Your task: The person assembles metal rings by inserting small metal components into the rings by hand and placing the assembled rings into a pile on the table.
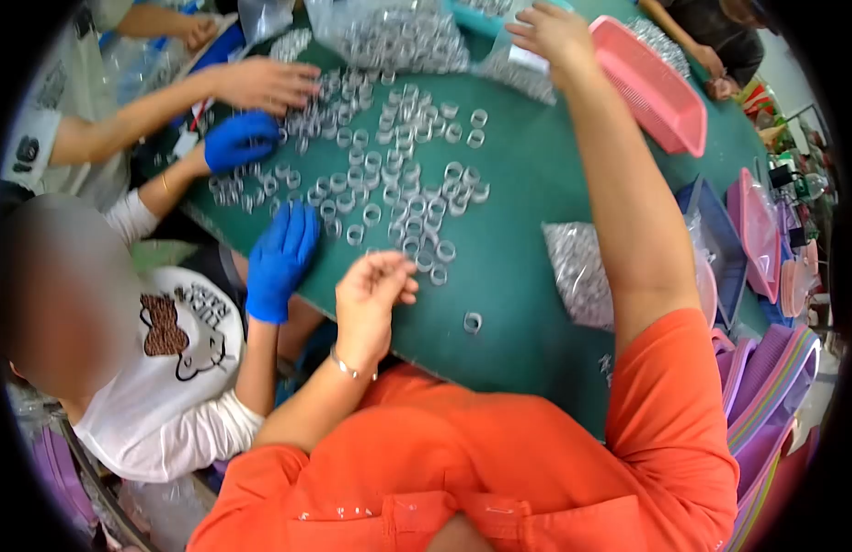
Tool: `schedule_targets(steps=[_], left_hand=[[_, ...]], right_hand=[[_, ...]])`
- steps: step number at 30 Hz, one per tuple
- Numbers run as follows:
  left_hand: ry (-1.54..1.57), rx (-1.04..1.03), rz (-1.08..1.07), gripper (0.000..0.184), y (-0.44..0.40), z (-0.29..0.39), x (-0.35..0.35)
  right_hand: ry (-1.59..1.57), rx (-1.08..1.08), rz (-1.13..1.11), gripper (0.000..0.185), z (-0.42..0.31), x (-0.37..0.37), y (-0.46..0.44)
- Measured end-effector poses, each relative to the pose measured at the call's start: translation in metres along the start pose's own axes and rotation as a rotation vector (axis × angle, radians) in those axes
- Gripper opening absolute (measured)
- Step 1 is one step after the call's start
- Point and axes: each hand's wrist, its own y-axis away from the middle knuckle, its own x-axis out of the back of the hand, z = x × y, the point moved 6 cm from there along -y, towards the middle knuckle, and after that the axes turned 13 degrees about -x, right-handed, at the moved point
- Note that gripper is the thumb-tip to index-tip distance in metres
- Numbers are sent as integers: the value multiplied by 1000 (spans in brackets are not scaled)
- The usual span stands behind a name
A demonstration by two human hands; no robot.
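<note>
the small round silver metal rings [416,224] lie on the dark green table [508,368], just past the fingertips of the bare left hand [375,290] and a bit to its right. that hand is nearer. its fingers are curled in, with a narrow gap, and i can't tell if they pinch a ring. the bunch runs long, away from the body; each ring is round, with no long side. the bare right hand [550,37] is far off, by the clear plastic bag of small grey bits [522,78]; i can't tell if it grips it. the rings look thin, shiny and hollow.
</note>
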Motion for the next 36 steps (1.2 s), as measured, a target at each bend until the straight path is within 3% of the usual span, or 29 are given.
schedule_targets(steps=[4,6,10,13,17,20,23,25,27,29,32,36], left_hand=[[-258,-157,-54,16,-6,-2,7],[-769,-497,-253,14,-6,18,-13],[-935,-634,-492,25,-10,8,-35],[-1022,-777,-485,26,-9,9,-39],[-912,-683,-465,28,-6,6,-34],[-907,-711,-422,31,-2,8,-29],[-850,-659,-331,31,1,18,-31],[-725,-575,-379,31,4,19,-33],[-590,-462,-458,29,4,22,-40],[-576,-353,-465,23,0,9,-35],[-359,-267,-373,14,-6,2,-33],[-205,-288,-314,12,-6,9,-33]], right_hand=[[398,38,-393,19,17,-17,117],[543,73,-484,13,55,-28,164],[686,82,-382,12,100,-43,218],[710,91,-333,11,111,-40,229],[590,123,-271,7,110,-25,232],[77,-378,-416,6,126,-17,236],[-164,-508,-508,9,131,-15,243],[-194,-482,-507,9,132,-13,248],[48,-250,-436,8,123,-16,256],[264,304,-385,11,90,-24,262],[153,19,-308,15,85,-21,260],[157,-71,-358,17,85,-22,257]])
